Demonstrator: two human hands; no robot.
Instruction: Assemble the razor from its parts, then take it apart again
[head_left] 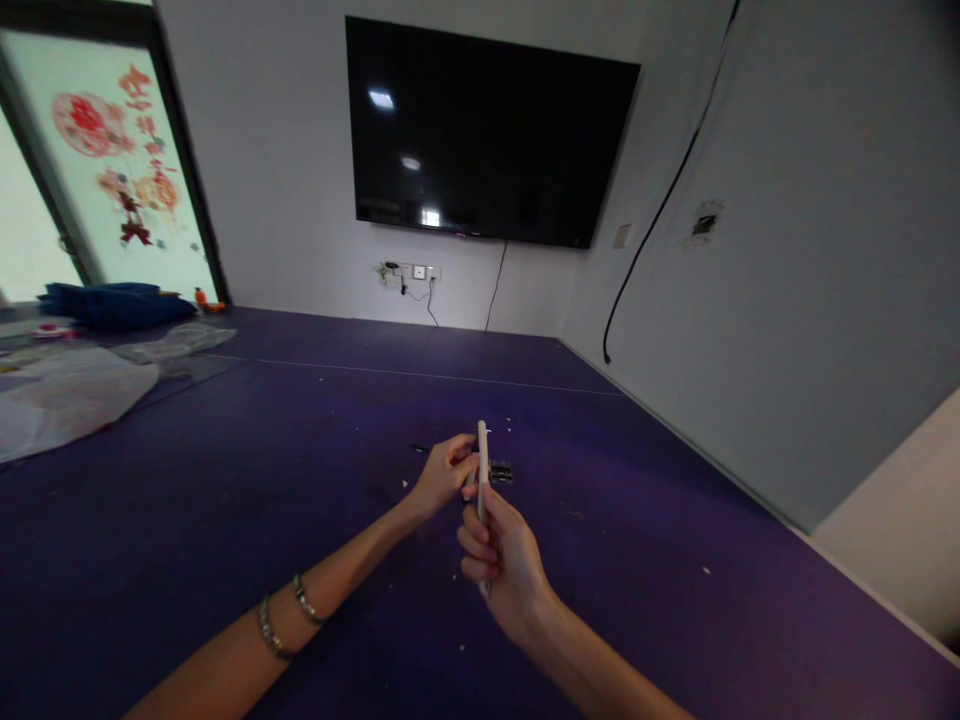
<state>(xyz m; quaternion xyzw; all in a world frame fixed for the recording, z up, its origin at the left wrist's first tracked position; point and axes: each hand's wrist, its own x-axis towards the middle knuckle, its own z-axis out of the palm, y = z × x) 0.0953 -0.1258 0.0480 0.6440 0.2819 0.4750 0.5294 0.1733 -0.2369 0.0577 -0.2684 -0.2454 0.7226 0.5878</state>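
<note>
Your right hand (504,560) is wrapped around a slim white stick-shaped object (482,462), holding it upright above the purple bench (225,520). Your left hand (442,472) comes in from the side, fingertips pinched on the stick just below its top. Just beyond your hands, a small black part (501,473) lies on the bench, too blurred to identify. Two bracelets (289,615) circle your left wrist. A black wall-mounted screen (487,135) hangs ahead.

two bracelets (289,612), bare forearms
</note>
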